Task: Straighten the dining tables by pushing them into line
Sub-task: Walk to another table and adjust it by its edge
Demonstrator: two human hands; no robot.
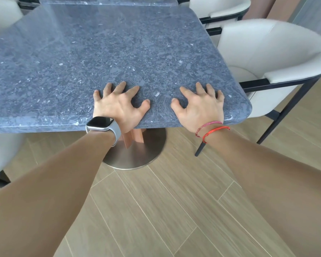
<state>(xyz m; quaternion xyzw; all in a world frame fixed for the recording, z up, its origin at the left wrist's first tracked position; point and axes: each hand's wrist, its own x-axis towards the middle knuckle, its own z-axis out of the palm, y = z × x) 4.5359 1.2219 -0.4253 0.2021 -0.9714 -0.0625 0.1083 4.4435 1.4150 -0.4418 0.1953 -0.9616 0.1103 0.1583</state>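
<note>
On near edge of the grey stone dining table [100, 52]: left hand [117, 106], then right hand [200, 108], both spread, fingertips clawed on top, gripping nothing. Push step underway, likely. Second table [109, 0] abuts far edge. Next: shove evenly, watch right chair [267, 58].

Both hands rest on the near edge of the table [100, 52], left hand [119, 106] left of right hand [200, 106]. Second table [109, 0] butts behind it. Chair [278, 58] right of table; pedestal base [137, 153] on floor beneath.
</note>
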